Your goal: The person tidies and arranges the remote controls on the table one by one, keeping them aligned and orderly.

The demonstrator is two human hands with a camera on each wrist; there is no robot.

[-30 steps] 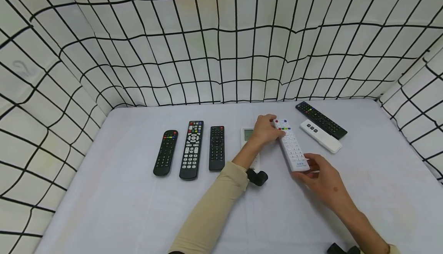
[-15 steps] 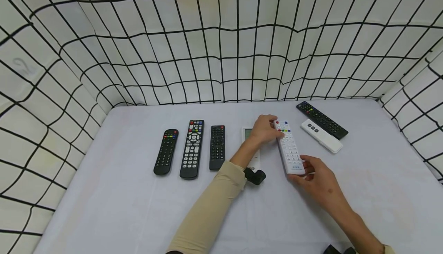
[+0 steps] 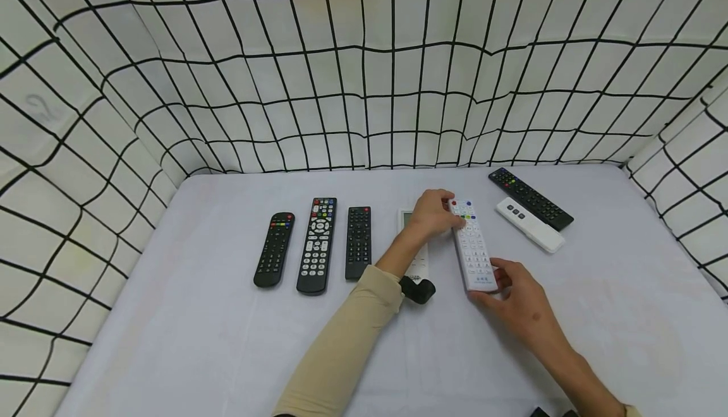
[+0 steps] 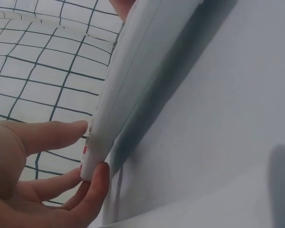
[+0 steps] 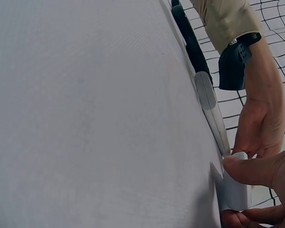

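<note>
A white remote control (image 3: 476, 256) with many buttons, some coloured at its far end, lies between both hands at centre right. My left hand (image 3: 433, 213) pinches its far end, thumb over the button side and fingers at the tip. Its near end is gripped by my right hand (image 3: 520, 306), thumb on one side and fingers on the other. In the left wrist view the remote's side (image 4: 128, 85) shows, with a shadow along the cloth under it. Another white remote with a small screen (image 3: 419, 266) lies partly hidden beneath my left forearm.
On the left, three black remotes stand in a row: a short one (image 3: 274, 249), a longer one (image 3: 316, 246) and a slim one (image 3: 358, 243). To the right lie a black remote (image 3: 531, 199) and a small white one (image 3: 530, 225), side by side. Black-and-white grid cloth (image 3: 375, 76) walls the table.
The near end of the held white remote has swung left and toward me with my right hand, so the remote stands straighter. My left hand has hardly moved.
</note>
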